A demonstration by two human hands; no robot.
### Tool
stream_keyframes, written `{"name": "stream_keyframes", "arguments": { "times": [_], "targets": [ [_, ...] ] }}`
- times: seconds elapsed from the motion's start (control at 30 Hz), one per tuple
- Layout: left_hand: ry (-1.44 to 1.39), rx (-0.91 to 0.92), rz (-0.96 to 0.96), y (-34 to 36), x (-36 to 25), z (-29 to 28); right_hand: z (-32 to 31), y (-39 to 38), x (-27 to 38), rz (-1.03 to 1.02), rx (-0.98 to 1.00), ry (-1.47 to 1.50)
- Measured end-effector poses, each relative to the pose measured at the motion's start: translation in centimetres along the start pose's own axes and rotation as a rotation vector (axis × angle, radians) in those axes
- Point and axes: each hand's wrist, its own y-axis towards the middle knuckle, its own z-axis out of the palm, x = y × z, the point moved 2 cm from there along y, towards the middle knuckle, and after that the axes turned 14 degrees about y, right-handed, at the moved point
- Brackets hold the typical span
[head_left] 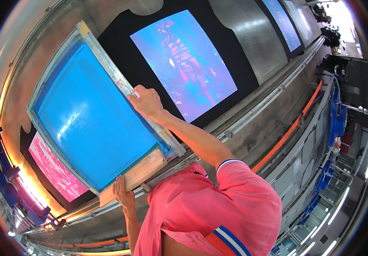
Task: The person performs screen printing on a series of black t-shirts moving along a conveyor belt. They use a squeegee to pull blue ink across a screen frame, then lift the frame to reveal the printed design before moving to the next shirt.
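A screen printing frame (pixel 107 64) with bright blue mesh or ink (pixel 94 119) inside lies tilted across the table in front of me. My right hand (pixel 147 102) is closed on the frame's right rail. At the near end, a wooden-handled squeegee (pixel 143 170) lies along the inside edge, and my left hand (pixel 123 194) has its fingers wrapped over its left part. Whether the left fingers also touch the frame is hidden. Just right of the frame lies a black shirt (pixel 243 64) with a blue and pink printed picture (pixel 192 64).
Left of the frame, another black fabric piece carries a pink print (pixel 56 166), near a glowing orange heater (pixel 34 185). Further right, another printed shirt (pixel 284 25) lies on the long table. A metal rail (pixel 252 109) runs along its near edge, and an orange strip (pixel 290 132) follows the aisle.
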Motion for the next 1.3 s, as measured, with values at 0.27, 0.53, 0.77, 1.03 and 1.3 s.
{"name": "stream_keyframes", "arguments": {
  "times": [0.27, 0.53, 0.77, 1.03, 1.3],
  "targets": [
    [-0.056, -0.008, 0.027, 0.5, 0.4, -0.4, 0.7, 0.8, -0.6, -0.020, -0.012, 0.003],
    [-0.015, -0.104, 0.035, -0.2, 1.2, 0.2, -0.2, -0.6, 0.8, -0.013, -0.086, -0.071],
    [0.060, -0.122, 0.003, -1.2, 2.9, -0.5, 1.3, -2.1, 0.8, -0.091, -0.121, -0.053],
    [0.092, -0.155, -0.069, -2.6, 12.8, -1.7, 10.8, -6.0, 1.3, -0.084, -0.126, 0.001],
    [0.124, -0.098, -0.044, -4.8, 25.3, -2.7, 23.3, -8.9, -0.4, -0.097, -0.186, 0.027]
  ]
}}
